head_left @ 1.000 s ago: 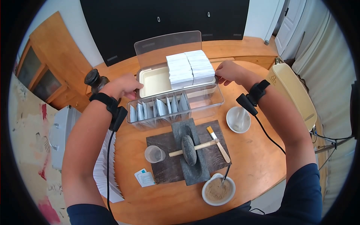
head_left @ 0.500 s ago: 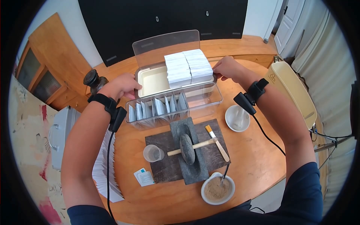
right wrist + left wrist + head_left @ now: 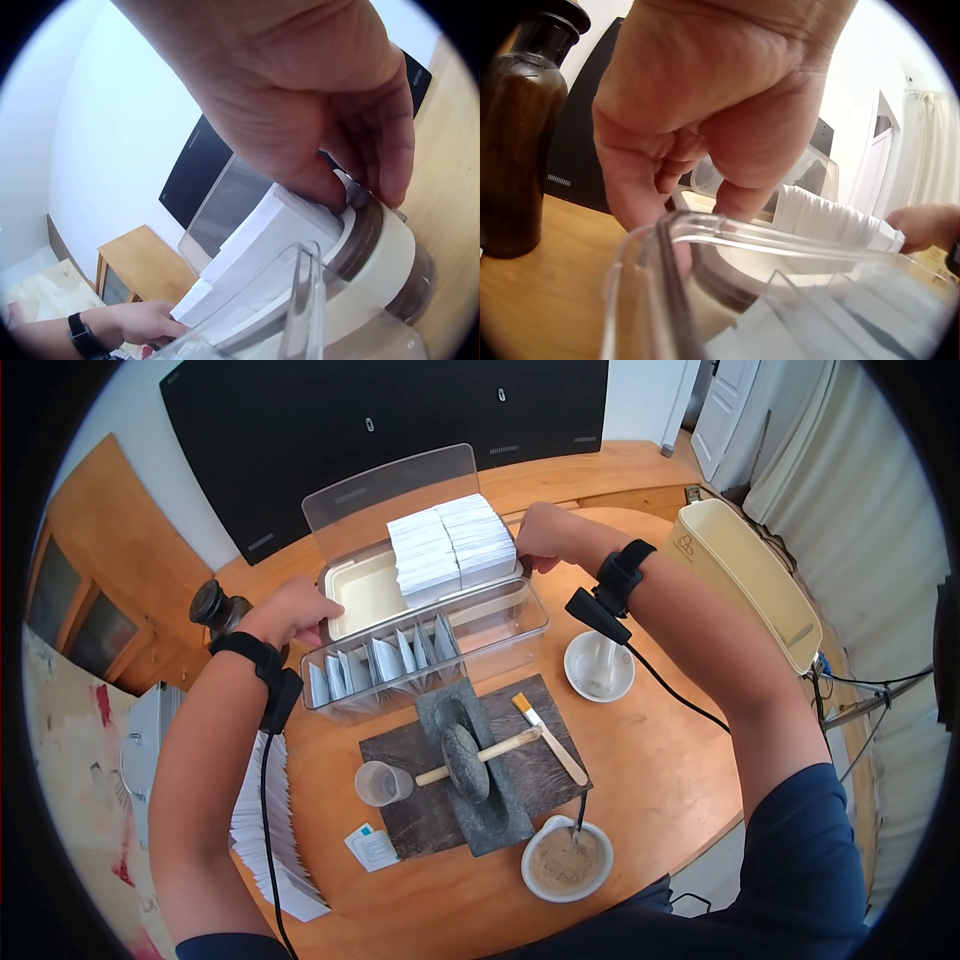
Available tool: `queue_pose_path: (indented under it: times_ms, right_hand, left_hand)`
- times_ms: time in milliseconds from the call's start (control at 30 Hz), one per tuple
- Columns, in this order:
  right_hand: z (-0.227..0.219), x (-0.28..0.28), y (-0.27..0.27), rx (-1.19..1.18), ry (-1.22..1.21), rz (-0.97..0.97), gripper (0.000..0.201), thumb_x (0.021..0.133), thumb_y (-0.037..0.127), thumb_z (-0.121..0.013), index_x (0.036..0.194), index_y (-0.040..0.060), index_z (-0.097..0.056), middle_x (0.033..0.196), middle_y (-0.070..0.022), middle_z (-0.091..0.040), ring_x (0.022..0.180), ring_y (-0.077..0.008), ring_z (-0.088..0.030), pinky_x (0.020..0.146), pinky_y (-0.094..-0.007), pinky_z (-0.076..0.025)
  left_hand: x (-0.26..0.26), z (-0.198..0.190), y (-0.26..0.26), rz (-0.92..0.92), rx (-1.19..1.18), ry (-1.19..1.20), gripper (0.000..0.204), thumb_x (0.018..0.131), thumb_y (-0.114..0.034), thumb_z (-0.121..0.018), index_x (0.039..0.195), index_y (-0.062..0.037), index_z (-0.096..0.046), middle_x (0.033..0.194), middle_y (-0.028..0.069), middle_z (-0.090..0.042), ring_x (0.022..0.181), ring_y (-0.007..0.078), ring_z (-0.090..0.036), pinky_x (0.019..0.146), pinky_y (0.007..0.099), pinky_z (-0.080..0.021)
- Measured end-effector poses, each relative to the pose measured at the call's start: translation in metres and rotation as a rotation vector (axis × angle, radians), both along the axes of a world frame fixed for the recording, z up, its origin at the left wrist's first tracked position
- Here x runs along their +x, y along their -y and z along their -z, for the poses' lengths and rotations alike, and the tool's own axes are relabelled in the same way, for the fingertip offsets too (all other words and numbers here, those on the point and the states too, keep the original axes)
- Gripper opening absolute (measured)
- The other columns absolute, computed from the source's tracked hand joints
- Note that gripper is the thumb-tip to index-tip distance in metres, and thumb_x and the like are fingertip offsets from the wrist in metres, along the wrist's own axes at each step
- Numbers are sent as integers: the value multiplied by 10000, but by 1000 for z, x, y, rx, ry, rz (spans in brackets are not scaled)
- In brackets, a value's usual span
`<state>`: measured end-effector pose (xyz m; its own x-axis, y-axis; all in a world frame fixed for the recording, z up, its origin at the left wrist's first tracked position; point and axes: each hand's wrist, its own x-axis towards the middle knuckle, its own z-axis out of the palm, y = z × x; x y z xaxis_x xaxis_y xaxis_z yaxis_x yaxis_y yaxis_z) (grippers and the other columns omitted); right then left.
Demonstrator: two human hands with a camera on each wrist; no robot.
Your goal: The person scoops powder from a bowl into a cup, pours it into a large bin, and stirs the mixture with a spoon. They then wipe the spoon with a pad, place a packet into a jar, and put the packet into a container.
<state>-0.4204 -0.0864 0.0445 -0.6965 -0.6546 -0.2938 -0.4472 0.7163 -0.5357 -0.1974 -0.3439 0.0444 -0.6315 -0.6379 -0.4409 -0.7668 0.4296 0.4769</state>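
My left hand (image 3: 295,605) holds the left end of an oblong box with a cream inner tray (image 3: 365,598); in the left wrist view its thumb is inside the rim, the fingers outside. At the other end, my right hand (image 3: 545,535) pinches the rim between thumb and fingers, shown close in the right wrist view. Two stacks of white paper packets (image 3: 450,545) fill the box's right part. Its see-through lid (image 3: 395,490) stands raised behind. Directly in front lies a clear bin (image 3: 510,628), with several upright pale sachets (image 3: 385,660) in its left part.
Nearer me, a stone grinding trough (image 3: 505,820) with a stone wheel (image 3: 465,763) rests on a dark board, beside a brush (image 3: 552,740) and plastic cup (image 3: 383,785). A bowl of powder (image 3: 565,860), white mortar (image 3: 600,670) and brown bottle (image 3: 514,150) stand around.
The head view has turned right, so the whole scene sits farther left in the picture. Both hands stay at the two ends of the box.
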Motion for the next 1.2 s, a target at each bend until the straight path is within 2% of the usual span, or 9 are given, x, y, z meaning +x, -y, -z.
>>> queue_pose_path:
  times_ms: [100,333,433,533,600,800,933,1200]
  right_hand:
    - [10,-11,4,-62,39,27,229,865,163,-683,835,-58,-733,763,-156,-720,649,-225,-718,615,-289,-598]
    - [18,-19,12,-33,-3,19,271,892,177,-638,846,-73,-731,767,-166,-723,661,-227,-728,626,-297,-604]
    - [13,-16,13,0,-20,1,263,888,165,-635,850,-76,-732,774,-171,-728,662,-231,-736,636,-297,-605]
    - [6,-9,12,32,-64,3,241,881,137,-626,849,-74,-736,774,-173,-735,664,-229,-742,643,-291,-603]
    - [6,-9,14,73,-146,-47,216,870,103,-612,844,-70,-740,770,-172,-737,661,-222,-743,654,-285,-599]
    - [-1,-4,16,133,-271,-92,229,865,105,-589,793,-42,-749,731,-150,-732,641,-223,-735,667,-309,-584]
    - [-7,-3,13,91,-285,-88,253,872,129,-583,759,-26,-747,706,-136,-725,629,-220,-727,653,-317,-575]
    - [-15,-7,17,94,-354,-90,252,867,140,-601,724,-14,-739,680,-131,-710,622,-220,-710,632,-328,-562]
  left_hand:
    - [-3,3,4,10,11,14,337,869,-162,-733,1049,117,-676,897,179,-702,700,252,-707,599,345,-626]
    - [-6,11,14,32,10,15,351,874,-174,-725,1057,121,-674,895,188,-702,683,250,-706,597,342,-623]
    - [-5,10,14,42,-32,21,328,877,-211,-727,1003,90,-697,821,141,-696,604,204,-682,553,288,-589]
    - [-7,9,13,71,-62,31,320,860,-179,-718,997,109,-693,808,156,-700,600,214,-691,544,292,-589]
    - [-8,8,10,62,-94,4,301,824,-122,-698,939,155,-681,810,211,-707,605,260,-711,537,332,-598]
    - [-7,10,9,95,-129,-29,261,818,-101,-683,888,150,-693,760,210,-711,598,272,-720,532,341,-597]
    - [-7,13,10,102,-154,-9,252,816,-92,-674,881,150,-695,755,212,-711,599,272,-720,539,344,-597]
    - [-6,-1,5,93,-183,-21,283,794,-124,-665,880,144,-698,768,205,-713,595,268,-713,547,338,-594]
